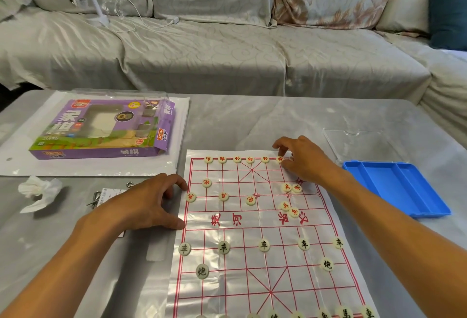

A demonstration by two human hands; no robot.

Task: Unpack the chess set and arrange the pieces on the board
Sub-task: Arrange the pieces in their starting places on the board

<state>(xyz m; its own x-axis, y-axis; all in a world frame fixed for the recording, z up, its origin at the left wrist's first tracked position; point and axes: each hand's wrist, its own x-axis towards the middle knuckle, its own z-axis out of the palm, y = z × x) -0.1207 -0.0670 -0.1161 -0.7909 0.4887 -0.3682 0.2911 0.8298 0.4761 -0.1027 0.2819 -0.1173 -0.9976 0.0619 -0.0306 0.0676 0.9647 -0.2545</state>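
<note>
Right hand (300,158) pinches a red piece (279,159) on the board (252,231)'s far row, upper centre of frame; left hand (151,201) presses spread fingers at its left edge. Judging by the thin sheet, a dragged wrist could scatter the loose red pieces (290,200) beneath the forearm.

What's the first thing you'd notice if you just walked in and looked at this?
Probably the white board sheet with red lines in the middle of the table, dotted with round pieces. The right hand is pinching a red-lettered piece at the far edge while the left hand rests by the board's left side. The purple game box lies at the far left.
</note>
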